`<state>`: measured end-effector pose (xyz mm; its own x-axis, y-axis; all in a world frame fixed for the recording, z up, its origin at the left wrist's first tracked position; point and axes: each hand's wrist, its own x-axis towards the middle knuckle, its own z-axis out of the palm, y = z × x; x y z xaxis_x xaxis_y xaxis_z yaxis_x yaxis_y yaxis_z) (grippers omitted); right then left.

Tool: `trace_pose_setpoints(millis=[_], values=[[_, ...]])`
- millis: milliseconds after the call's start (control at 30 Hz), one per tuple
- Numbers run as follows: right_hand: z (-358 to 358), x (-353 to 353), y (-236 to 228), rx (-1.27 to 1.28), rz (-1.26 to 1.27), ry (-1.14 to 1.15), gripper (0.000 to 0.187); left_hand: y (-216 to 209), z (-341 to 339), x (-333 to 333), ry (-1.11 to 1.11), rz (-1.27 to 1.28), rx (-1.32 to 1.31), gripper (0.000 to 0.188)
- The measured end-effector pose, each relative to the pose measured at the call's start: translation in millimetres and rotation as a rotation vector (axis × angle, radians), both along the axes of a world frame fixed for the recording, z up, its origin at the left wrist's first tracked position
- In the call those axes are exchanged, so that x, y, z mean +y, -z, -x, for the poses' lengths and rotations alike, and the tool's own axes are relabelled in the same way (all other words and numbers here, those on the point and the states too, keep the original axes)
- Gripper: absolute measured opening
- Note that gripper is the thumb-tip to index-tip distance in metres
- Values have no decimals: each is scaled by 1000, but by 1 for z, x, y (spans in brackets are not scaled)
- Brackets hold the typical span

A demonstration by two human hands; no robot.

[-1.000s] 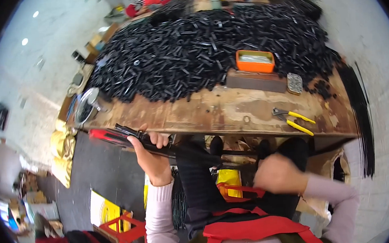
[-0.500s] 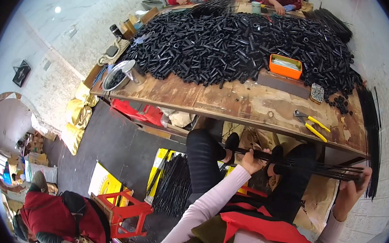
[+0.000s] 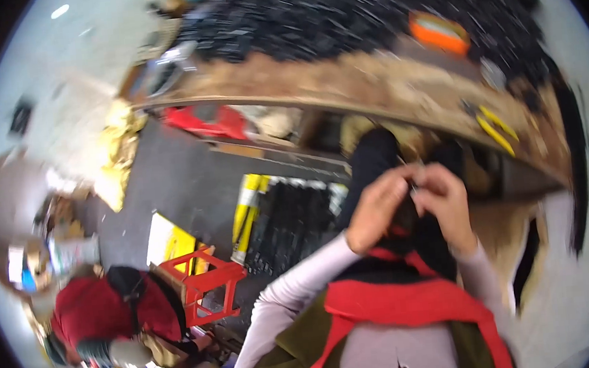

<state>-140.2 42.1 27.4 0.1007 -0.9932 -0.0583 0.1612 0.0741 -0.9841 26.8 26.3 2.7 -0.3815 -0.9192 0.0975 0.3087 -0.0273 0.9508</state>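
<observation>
In front of my lap my left hand and my right hand meet, fingertips close together. Both are closed in a pinch around a small dark piece, too small and blurred to name. Below them lie my dark trouser legs and a red apron. A heap of short black tubes covers the back of the wooden workbench, beyond my hands. Yellow-handled pliers rest near the bench's front edge, to the right of my hands.
An orange box stands by the heap. On the floor at left, black rods lie beside yellow-and-white packaging. A red stool stands near a bending co-worker in dark red. More black rods hang over the bench's right edge.
Both hands have come together in front of my lap. The long black rods they held apart no longer show between them. The view has tilted down and is blurred.
</observation>
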Motion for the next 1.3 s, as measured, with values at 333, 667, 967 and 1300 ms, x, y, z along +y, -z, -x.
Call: trace_pose_setpoints(millis=[333, 667, 967, 1300], values=[[47, 3, 0, -37, 40, -94, 23, -6, 17, 2, 86, -105, 21, 25], [35, 10, 14, -184, 159, 110, 25, -24, 30, -4, 12, 19, -130, 11], [49, 0, -3, -298, 59, -150, 27, -24, 20, -28, 337, -162, 153, 23], [47, -3, -18, -234, 102, -196, 24, -24, 13, -39, 477, -218, 306, 14]])
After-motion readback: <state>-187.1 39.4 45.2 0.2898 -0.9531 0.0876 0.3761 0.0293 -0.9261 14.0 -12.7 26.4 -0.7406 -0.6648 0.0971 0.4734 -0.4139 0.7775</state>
